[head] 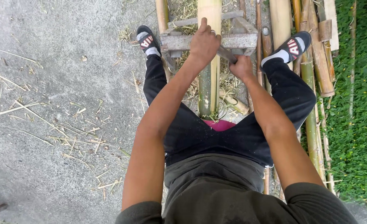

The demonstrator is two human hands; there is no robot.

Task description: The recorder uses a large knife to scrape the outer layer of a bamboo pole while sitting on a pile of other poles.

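Both hands work a bamboo pole (209,79) lying across a wooden stand (237,40) between the knees: left hand (205,41) presses it down, right hand (240,66) grips a blade handle (226,54), mid-split, needing steady pressure.

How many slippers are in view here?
2: one slipper left of the wooden frame, the other slipper right of it, each on a foot. None looks hidden.

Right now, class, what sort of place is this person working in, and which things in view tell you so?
Probably an outdoor yard used for bamboo work. Cut bamboo poles lie beside a strip of grass, splinters and shavings litter the concrete ground, and the left hand steadies a pole on a rough wooden stand.
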